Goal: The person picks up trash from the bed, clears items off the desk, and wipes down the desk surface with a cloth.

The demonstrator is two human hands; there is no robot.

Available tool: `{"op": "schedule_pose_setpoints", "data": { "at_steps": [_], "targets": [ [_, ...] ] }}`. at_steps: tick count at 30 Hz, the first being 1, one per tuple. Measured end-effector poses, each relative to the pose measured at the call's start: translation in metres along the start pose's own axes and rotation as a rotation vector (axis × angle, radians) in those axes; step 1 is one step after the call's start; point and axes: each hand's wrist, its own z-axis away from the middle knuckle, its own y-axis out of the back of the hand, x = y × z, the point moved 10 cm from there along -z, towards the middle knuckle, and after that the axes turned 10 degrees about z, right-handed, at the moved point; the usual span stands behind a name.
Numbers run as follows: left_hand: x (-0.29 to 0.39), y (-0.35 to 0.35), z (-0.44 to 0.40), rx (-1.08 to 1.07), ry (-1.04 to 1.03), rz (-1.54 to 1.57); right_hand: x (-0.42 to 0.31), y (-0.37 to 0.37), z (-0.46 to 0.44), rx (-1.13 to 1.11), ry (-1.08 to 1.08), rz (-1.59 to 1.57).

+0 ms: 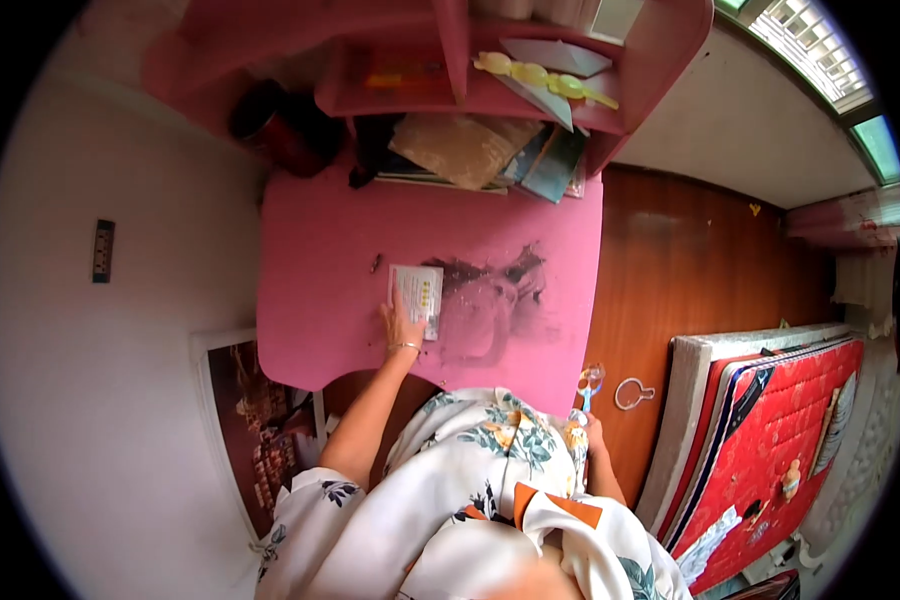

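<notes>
On the pink desk (350, 230), a flat white packet (429, 300) with small print and yellow marks lies under the fingers of my left hand (402, 328), which grips its lower left part. A bracelet circles that wrist. Dark smudges (520, 275) and pale specks spread over the desktop right of the packet. My right hand (594, 437) is low beside the desk's front right corner, its fingers closed round a small whitish item, partly hidden by the patterned clothing. A small dark object (375, 264) lies left of the packet.
Papers and books (465, 150) fill the shelf at the desk's back, with yellow plastic (545, 77) above. A dark red container (280, 130) stands at the back left. Clear plastic pieces (633, 393) lie on the wooden floor, near a red mattress (780, 440) on the right.
</notes>
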Motion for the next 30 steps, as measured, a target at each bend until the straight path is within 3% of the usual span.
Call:
{"op": "schedule_pose_setpoints", "data": {
  "at_steps": [3,5,8,12,15,17,18,20,21,22,24,25,27,28,30],
  "targets": [
    [-0.025,-0.020,0.002,-0.101,0.201,0.231,-0.024,0.003,0.012,-0.018,0.039,-0.029],
    [0.028,0.008,0.013,0.039,0.025,-0.198,-0.040,0.008,0.020,-0.023,0.044,-0.021],
    [0.042,0.014,0.012,0.183,-0.044,-0.259,-0.046,0.016,0.033,-0.018,0.015,0.030],
    [0.037,0.010,0.004,0.089,-0.025,-0.098,-0.007,0.010,0.018,-0.003,-0.033,0.039],
    [0.046,0.008,0.004,0.071,-0.107,-0.231,0.012,0.007,0.012,-0.012,-0.065,-0.008],
    [0.056,0.000,0.007,0.116,-0.316,-0.492,0.010,0.007,0.009,-0.017,-0.073,-0.004],
    [0.053,0.004,0.000,0.123,-0.322,-0.494,0.004,0.006,0.006,-0.019,-0.073,-0.006],
    [0.013,0.016,-0.027,-0.005,-0.030,-0.074,-0.022,0.010,0.011,-0.021,-0.049,-0.050],
    [0.027,0.044,-0.029,0.204,-0.207,-0.078,-0.028,0.013,0.013,0.002,-0.019,0.009],
    [0.048,0.064,-0.034,0.221,-0.223,-0.084,-0.031,0.013,0.011,0.027,0.011,0.068],
    [0.055,0.088,-0.043,0.080,0.070,0.385,-0.015,0.005,0.007,0.000,-0.034,0.008],
    [0.059,0.100,-0.056,0.128,0.108,0.643,-0.027,0.008,0.016,-0.017,-0.071,0.015],
    [0.108,0.125,-0.083,0.136,0.076,1.189,-0.012,0.001,0.010,-0.006,-0.063,0.007],
    [0.141,0.139,-0.096,0.107,0.089,1.319,-0.005,0.001,0.009,0.007,-0.057,0.004],
    [0.190,0.168,-0.136,0.187,-0.116,1.404,-0.008,0.000,0.007,-0.007,-0.006,0.052]
  ]
}}
